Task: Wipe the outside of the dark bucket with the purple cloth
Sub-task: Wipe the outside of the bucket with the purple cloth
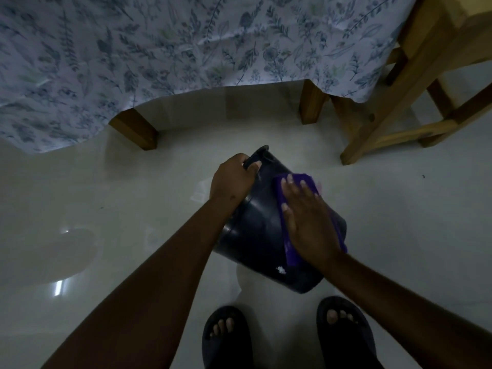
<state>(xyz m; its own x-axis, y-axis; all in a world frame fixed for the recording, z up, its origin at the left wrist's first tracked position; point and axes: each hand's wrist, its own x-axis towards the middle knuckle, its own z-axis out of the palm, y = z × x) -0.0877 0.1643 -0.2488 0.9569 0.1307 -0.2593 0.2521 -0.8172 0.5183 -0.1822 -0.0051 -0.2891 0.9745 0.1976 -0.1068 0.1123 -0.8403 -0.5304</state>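
Observation:
The dark bucket (259,230) is tilted on its side above the pale floor, its rim end pointing away from me and its base toward my feet. My left hand (232,179) grips the far rim of the bucket. My right hand (308,217) lies flat with fingers spread, pressing the purple cloth (291,251) against the bucket's upper right side. The cloth shows around my fingers and below my palm. A small white speck (280,270) sits on the bucket's wall near its base.
A table draped in a floral cloth (159,49) stands ahead, its wooden legs (137,130) on the floor. A wooden chair (415,102) is at the right. My feet in dark sandals (226,334) stand just below the bucket. The glossy floor (106,209) reflects light.

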